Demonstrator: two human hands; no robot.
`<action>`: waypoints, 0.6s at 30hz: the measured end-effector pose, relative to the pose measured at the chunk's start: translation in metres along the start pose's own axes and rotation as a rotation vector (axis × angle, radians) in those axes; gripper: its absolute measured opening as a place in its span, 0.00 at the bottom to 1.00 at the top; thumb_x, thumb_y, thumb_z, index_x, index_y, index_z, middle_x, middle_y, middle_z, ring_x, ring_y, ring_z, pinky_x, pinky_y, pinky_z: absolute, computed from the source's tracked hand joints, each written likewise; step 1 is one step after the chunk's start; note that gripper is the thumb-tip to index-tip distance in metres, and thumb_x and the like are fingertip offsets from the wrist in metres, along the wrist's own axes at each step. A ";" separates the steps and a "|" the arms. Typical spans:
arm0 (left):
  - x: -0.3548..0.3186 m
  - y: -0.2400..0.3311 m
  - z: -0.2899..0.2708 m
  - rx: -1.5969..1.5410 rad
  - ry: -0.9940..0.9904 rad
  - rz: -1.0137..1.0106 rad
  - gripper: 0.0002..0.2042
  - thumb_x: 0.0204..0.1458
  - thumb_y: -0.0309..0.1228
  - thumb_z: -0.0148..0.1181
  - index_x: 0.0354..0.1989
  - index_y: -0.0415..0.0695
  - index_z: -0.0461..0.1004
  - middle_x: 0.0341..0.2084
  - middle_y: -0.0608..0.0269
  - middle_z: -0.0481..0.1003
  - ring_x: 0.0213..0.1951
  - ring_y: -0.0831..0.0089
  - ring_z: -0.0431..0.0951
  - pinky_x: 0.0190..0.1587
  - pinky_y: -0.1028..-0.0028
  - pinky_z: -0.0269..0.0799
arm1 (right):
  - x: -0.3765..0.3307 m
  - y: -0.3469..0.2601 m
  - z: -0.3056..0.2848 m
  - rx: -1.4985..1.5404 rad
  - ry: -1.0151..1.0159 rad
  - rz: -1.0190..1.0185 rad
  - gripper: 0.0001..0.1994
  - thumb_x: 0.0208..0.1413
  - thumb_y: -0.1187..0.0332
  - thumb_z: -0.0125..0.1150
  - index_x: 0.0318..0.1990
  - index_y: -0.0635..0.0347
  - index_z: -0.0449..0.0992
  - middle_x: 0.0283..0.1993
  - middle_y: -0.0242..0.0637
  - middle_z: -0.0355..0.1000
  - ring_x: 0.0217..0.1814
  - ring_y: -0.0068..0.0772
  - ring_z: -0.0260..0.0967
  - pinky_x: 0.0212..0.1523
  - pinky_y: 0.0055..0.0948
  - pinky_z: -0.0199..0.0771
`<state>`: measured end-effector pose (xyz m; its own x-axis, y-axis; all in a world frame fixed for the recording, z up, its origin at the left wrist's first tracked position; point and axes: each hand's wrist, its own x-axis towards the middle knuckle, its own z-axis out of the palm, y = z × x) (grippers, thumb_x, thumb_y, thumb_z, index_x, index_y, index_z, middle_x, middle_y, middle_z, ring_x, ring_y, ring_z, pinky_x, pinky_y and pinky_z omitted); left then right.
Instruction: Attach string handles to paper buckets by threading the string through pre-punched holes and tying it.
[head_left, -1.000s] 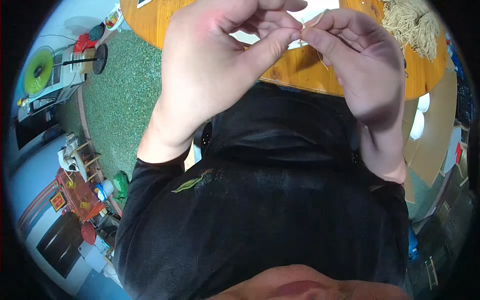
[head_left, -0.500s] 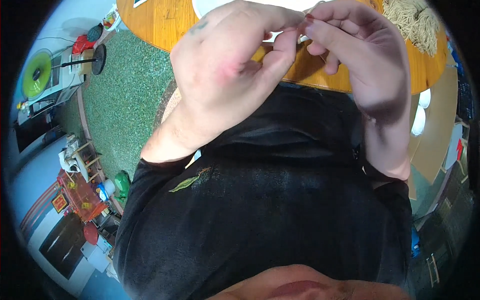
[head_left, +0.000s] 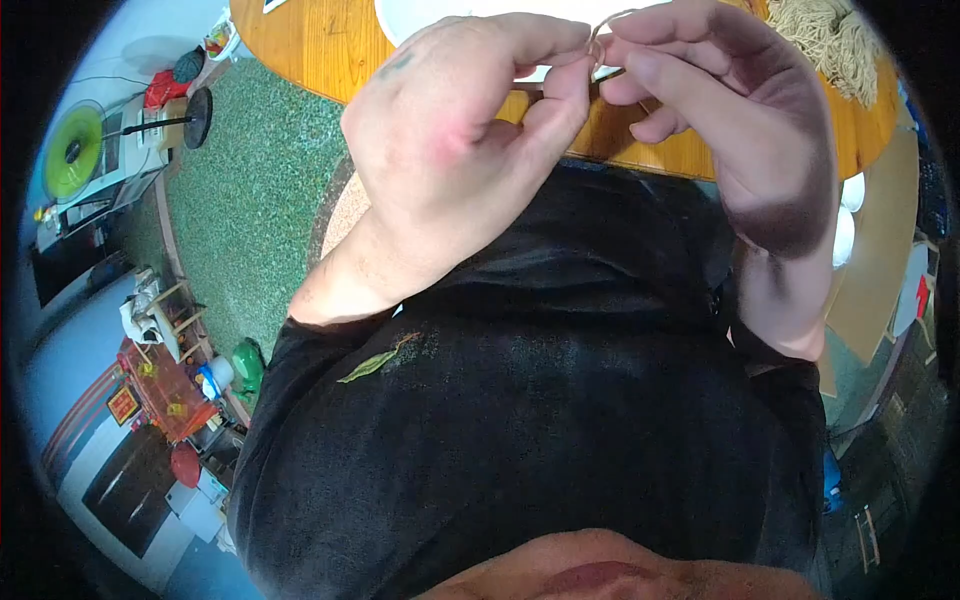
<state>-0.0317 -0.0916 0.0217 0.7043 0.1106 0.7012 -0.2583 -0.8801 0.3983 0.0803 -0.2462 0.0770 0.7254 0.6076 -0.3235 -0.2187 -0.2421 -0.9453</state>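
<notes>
Over the table's near edge, my left hand [head_left: 450, 140] has its thumb and forefinger pinched together on a thin beige string [head_left: 598, 46]. The string forms a small loop at these fingertips, and a strand curves up from it toward my right hand [head_left: 735, 115]. My right thumb and fingers are bent close together beside the loop, with the other fingers curled loosely. The exact spot where they grip the string is partly hidden. Behind both hands lies a white round dish or tray [head_left: 395, 18], mostly covered by them.
A bundle of beige string [head_left: 830, 50] lies on the right of the wooden table [head_left: 310, 45]. White rounded things [head_left: 845, 235] sit below the table's right side by a brown board [head_left: 880, 250]. A green fan [head_left: 75, 150] stands at far left. A green leaf [head_left: 370, 367] clings to my black shirt.
My right hand has shifted slightly right, its thumb drawing away from the left fingertips. More of the string loop and strand now shows between the hands. My left hand stays nearly in place.
</notes>
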 end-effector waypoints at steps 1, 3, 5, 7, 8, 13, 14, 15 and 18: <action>0.000 0.002 -0.002 -0.019 -0.002 -0.027 0.12 0.51 0.18 0.72 0.43 0.35 0.78 0.33 0.61 0.84 0.35 0.78 0.83 0.40 0.79 0.77 | 0.001 0.001 -0.001 0.009 0.007 0.019 0.08 0.60 0.79 0.64 0.46 0.68 0.80 0.36 0.38 0.82 0.33 0.23 0.81 0.32 0.17 0.81; 0.002 0.005 -0.002 -0.060 -0.007 -0.077 0.13 0.51 0.18 0.72 0.44 0.34 0.78 0.33 0.60 0.84 0.35 0.78 0.83 0.40 0.78 0.77 | 0.002 0.004 -0.002 0.020 0.019 0.039 0.08 0.60 0.79 0.64 0.47 0.68 0.80 0.36 0.38 0.82 0.34 0.24 0.81 0.33 0.18 0.82; 0.000 0.009 -0.005 -0.086 -0.007 -0.139 0.13 0.51 0.18 0.71 0.45 0.34 0.78 0.33 0.60 0.84 0.36 0.77 0.83 0.41 0.78 0.78 | 0.004 0.010 -0.001 0.104 0.013 0.032 0.08 0.60 0.78 0.65 0.47 0.67 0.80 0.38 0.39 0.83 0.37 0.24 0.82 0.36 0.18 0.83; 0.000 0.012 -0.006 -0.121 -0.009 -0.195 0.14 0.51 0.18 0.71 0.46 0.33 0.78 0.34 0.59 0.84 0.36 0.77 0.83 0.41 0.78 0.78 | 0.005 0.008 0.002 0.070 0.035 0.037 0.09 0.60 0.79 0.65 0.47 0.67 0.80 0.38 0.40 0.83 0.37 0.24 0.81 0.35 0.17 0.83; 0.002 0.012 -0.004 -0.142 -0.011 -0.221 0.14 0.51 0.18 0.71 0.46 0.33 0.78 0.34 0.59 0.84 0.36 0.77 0.83 0.41 0.78 0.78 | 0.005 0.006 0.004 0.036 0.062 0.041 0.09 0.60 0.79 0.64 0.47 0.67 0.80 0.39 0.41 0.83 0.38 0.24 0.81 0.34 0.17 0.82; 0.007 0.017 -0.004 -0.234 -0.017 -0.355 0.15 0.52 0.17 0.70 0.48 0.32 0.78 0.34 0.58 0.84 0.36 0.77 0.84 0.42 0.78 0.79 | 0.004 0.022 0.004 -0.016 0.074 -0.120 0.09 0.61 0.81 0.61 0.48 0.67 0.80 0.40 0.42 0.83 0.41 0.26 0.81 0.40 0.21 0.82; 0.008 0.019 -0.004 -0.251 -0.016 -0.383 0.15 0.52 0.17 0.70 0.49 0.32 0.77 0.34 0.58 0.84 0.36 0.77 0.84 0.42 0.78 0.79 | 0.005 0.029 0.004 0.053 0.056 -0.288 0.09 0.61 0.82 0.61 0.48 0.67 0.80 0.40 0.43 0.83 0.42 0.27 0.81 0.42 0.22 0.81; 0.009 0.019 -0.004 -0.268 -0.016 -0.410 0.15 0.52 0.17 0.70 0.49 0.32 0.77 0.34 0.58 0.84 0.36 0.76 0.84 0.42 0.78 0.79 | 0.001 0.030 0.000 0.053 0.055 -0.288 0.09 0.61 0.82 0.61 0.48 0.67 0.80 0.40 0.43 0.83 0.42 0.27 0.81 0.42 0.22 0.81; 0.012 0.019 -0.005 -0.325 -0.020 -0.493 0.16 0.53 0.17 0.69 0.50 0.31 0.77 0.35 0.57 0.84 0.37 0.76 0.84 0.43 0.78 0.80 | -0.007 0.022 0.002 -0.117 0.000 -0.402 0.10 0.61 0.83 0.60 0.49 0.67 0.79 0.41 0.43 0.82 0.46 0.29 0.81 0.47 0.25 0.81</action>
<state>-0.0312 -0.1050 0.0409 0.8043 0.4590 0.3774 -0.0845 -0.5403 0.8372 0.0687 -0.2541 0.0588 0.7378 0.6714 0.0698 0.1574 -0.0706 -0.9850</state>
